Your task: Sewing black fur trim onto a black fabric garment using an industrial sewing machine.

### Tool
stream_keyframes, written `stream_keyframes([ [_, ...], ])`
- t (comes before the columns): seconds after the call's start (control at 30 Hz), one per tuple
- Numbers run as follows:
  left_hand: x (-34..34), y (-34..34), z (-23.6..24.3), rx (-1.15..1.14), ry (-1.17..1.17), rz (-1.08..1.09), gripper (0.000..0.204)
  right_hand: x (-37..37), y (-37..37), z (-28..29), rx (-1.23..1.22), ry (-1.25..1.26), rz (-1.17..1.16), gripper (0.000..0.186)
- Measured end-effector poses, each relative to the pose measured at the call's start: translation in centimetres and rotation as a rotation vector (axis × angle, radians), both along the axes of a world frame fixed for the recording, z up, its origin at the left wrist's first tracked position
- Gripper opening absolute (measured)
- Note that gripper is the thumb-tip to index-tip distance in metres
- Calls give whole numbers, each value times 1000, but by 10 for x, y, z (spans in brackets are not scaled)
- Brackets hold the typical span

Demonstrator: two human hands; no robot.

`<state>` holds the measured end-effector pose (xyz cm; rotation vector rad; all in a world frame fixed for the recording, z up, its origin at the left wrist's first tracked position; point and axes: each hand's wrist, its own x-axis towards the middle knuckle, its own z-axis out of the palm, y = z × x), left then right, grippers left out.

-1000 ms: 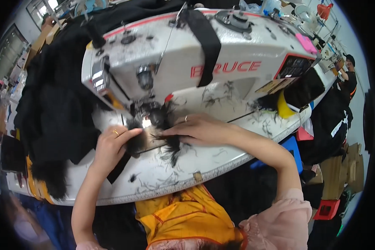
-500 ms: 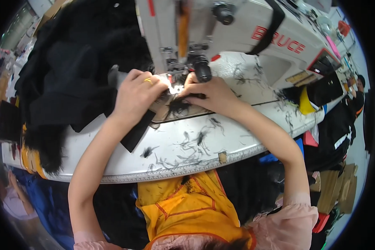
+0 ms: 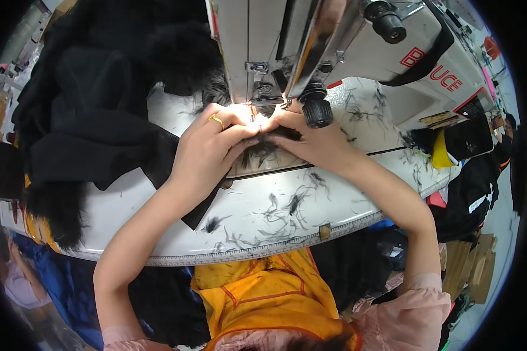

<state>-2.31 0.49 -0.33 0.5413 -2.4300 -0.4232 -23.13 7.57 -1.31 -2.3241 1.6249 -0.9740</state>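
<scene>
Both hands meet at the brightly lit needle area of a white sewing machine [image 3: 269, 41]. My left hand [image 3: 205, 152], with a gold ring on one finger, presses its fingertips onto black furry fabric [image 3: 263, 155] just left of the presser foot [image 3: 255, 114]. From the right, my right hand [image 3: 316, 143] pinches the same piece, its fingertips close to the left ones and partly behind a black knob [image 3: 318, 111]. A strip of smooth black cloth [image 3: 202, 207] runs out under my left hand. Glare and fingers hide the exact stitching spot.
A large heap of black fur and cloth [image 3: 93, 117] covers the table's left side. Loose black fibres [image 3: 295, 202] lie scattered on the white tabletop [image 3: 129, 219], which has a ruler tape [image 3: 263, 250] along its front edge. A yellow item [image 3: 442, 151] sits at the right.
My fingertips have come closer together at the needle, the left hand shifting right. The machine and tabletop appear slightly further right and lower in view.
</scene>
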Motion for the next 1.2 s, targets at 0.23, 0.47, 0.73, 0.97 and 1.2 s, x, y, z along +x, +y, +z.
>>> stream_keyframes([
  [0.23,7,-3,1,42,-11,-9,23,3,3,2,26,31,-26,27],
  [0.47,4,-7,3,288,-14,19,18,5,-9,0,239,-204,-42,34],
  [0.73,-3,-22,3,180,44,31,18,-2,-12,-6,197,-91,-182,30],
  [0.97,-5,-30,4,282,52,58,21,-7,-27,-27,146,-156,-203,28],
  [1.2,-7,-31,1,244,52,27,16,-4,-17,-8,296,-14,-233,31],
])
